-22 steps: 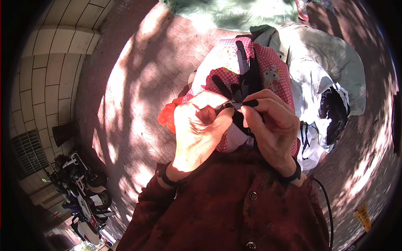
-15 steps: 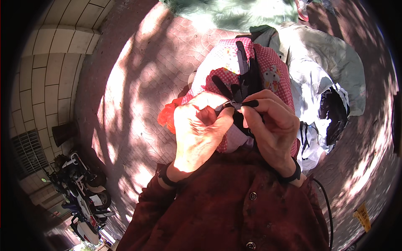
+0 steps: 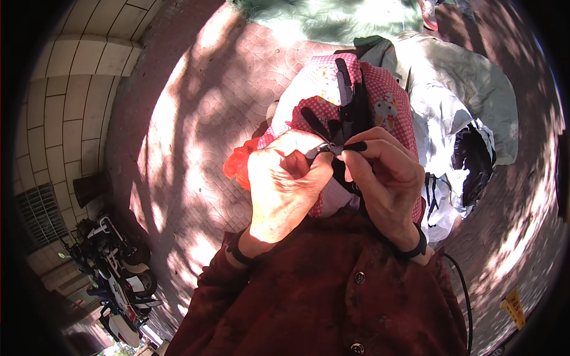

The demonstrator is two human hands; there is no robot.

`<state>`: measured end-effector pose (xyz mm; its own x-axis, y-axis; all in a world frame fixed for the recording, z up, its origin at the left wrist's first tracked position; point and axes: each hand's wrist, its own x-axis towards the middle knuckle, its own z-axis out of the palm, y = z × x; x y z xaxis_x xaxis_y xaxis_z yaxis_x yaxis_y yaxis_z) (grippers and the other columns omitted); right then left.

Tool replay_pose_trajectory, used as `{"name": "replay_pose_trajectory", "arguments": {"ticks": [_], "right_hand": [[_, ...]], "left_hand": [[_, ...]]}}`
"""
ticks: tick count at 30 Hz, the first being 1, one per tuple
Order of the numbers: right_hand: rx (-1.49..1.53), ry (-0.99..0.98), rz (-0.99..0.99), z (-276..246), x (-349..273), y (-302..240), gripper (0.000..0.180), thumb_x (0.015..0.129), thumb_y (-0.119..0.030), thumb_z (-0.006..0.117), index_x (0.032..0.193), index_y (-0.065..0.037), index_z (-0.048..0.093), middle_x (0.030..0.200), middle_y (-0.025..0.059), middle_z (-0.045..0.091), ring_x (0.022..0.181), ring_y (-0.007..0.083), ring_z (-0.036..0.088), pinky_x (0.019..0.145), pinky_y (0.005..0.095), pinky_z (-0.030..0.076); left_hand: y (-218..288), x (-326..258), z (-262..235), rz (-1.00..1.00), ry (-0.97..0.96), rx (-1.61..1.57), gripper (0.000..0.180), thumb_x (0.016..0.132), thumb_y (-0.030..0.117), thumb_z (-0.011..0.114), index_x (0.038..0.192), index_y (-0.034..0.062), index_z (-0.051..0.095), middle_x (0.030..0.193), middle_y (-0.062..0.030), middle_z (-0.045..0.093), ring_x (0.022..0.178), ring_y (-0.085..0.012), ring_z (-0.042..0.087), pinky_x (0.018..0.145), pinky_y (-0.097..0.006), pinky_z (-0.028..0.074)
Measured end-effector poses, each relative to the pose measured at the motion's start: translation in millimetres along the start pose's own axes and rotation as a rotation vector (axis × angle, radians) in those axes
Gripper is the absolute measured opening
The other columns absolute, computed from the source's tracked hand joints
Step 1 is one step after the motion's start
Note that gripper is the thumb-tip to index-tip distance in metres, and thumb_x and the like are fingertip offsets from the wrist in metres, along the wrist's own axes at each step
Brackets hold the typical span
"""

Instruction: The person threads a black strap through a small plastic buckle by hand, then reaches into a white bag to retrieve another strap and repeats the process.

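Both of my hands meet above my lap, closed in a pinch. My left hand point(image 3: 285, 187) grips a small grey, shiny piece point(image 3: 314, 152) between thumb and fingers; its exact kind is too small to make out. Between thumb and forefinger of my right hand point(image 3: 389, 184) is a narrow black strip point(image 3: 356, 146), its rounded end sticking out past the fingertips. Strip and grey piece meet between the two hands. Several similar black strips point(image 3: 344, 83) lie below and beyond them on a pink checked cloth point(image 3: 392, 89) with cartoon figures, spread over my lap.
A red plastic bag point(image 3: 239, 163) lies left of the lap. To the right are a white bag point(image 3: 439, 207) with black material point(image 3: 472, 157) in it and a pale sheet point(image 3: 487, 77). Green sheeting point(image 3: 332, 21) lies ahead. Motorbikes point(image 3: 122, 279) stand by the tiled wall point(image 3: 74, 118).
My left thumb and fingers have shifted very slightly, and a bit more of the grey piece shows. The right hand stays nearly still.
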<state>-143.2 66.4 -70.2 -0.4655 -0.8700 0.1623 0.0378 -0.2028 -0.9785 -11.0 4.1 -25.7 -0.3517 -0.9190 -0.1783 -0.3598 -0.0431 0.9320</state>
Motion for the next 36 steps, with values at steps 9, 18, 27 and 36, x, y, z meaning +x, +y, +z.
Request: {"name": "replay_pose_trajectory", "arguments": {"ticks": [9, 18, 27, 36], "right_hand": [[-0.003, -0.004, 0.013, -0.8, 0.0, 2.1, 0.009, 0.08, 0.004, 0.069, 0.079, 0.004, 0.061, 0.078, 0.0076, 0.062, 0.063, 0.0099, 0.053, 0.054, 0.024, 0.04], [-0.024, 0.001, -0.018, 0.6, 1.0, 2.1, 0.008, 0.08, 0.004, 0.069, 0.079, 0.004, 0.061, 0.08, 0.0085, 0.063, 0.063, 0.0118, 0.057, 0.055, 0.0243, 0.042], [-0.11, -0.021, -0.071, -0.2, 2.6, -2.2, 0.008, 0.078, 0.005, 0.069, 0.08, 0.003, 0.062, 0.081, 0.009, 0.064, 0.063, 0.0132, 0.058, 0.055, 0.025, 0.044], [-0.075, -0.012, -0.019, 1.3, 2.0, -0.3, 0.007, 0.079, 0.006, 0.069, 0.08, 0.004, 0.062, 0.08, 0.0086, 0.064, 0.063, 0.0111, 0.056, 0.055, 0.0239, 0.042]], "left_hand": [[3.5, 0.2, 1.4, -0.077, 0.044, -0.206, 0.01, 0.078, -0.007, 0.071, 0.075, 0.001, 0.065, 0.066, 0.0078, 0.057, 0.057, 0.0041, 0.048, 0.048, -0.015, 0.035], [2.3, 2.0, 1.3, -0.099, 0.085, -0.16, 0.013, 0.077, -0.008, 0.072, 0.072, 0.0012, 0.064, 0.065, 0.0073, 0.057, 0.058, 0.003, 0.049, 0.05, -0.015, 0.037], [1.0, 3.7, -3.9, -0.029, 0.007, -0.2, 0.014, 0.079, -0.011, 0.067, 0.081, 0.0028, 0.064, 0.065, 0.0065, 0.055, 0.057, 0.0029, 0.045, 0.05, -0.016, 0.033], [-1.5, 5.7, -4.1, -0.044, 0.016, -0.212, 0.015, 0.079, -0.011, 0.067, 0.082, 0.0031, 0.064, 0.065, 0.0066, 0.054, 0.055, 0.0022, 0.044, 0.049, -0.017, 0.033]]}}
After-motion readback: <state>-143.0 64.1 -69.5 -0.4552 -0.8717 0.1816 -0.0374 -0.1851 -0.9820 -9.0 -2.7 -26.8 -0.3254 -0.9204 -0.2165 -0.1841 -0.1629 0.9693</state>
